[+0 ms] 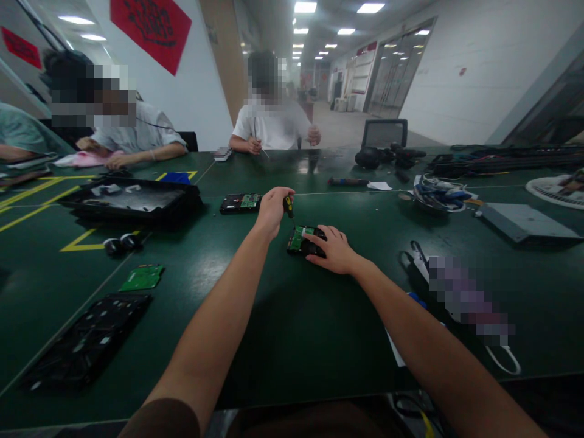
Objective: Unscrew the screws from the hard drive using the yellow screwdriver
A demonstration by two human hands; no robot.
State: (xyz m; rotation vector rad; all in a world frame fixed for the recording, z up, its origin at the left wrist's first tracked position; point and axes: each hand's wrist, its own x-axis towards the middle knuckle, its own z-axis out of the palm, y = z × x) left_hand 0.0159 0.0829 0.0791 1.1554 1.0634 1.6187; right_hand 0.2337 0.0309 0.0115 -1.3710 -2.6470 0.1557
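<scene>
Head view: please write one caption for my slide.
Left hand holds a screwdriver at a green-boarded device; right hand rests on it.

Ceiling lights glow over a dim scene, with dull glare on the green tabletop and stretched edges.

2 heads blurred, grille cut off

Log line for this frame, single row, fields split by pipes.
left hand: holds screwdriver upright, tip at drive's green board | right hand: flat on drive | second drive: on table, untouched
</scene>
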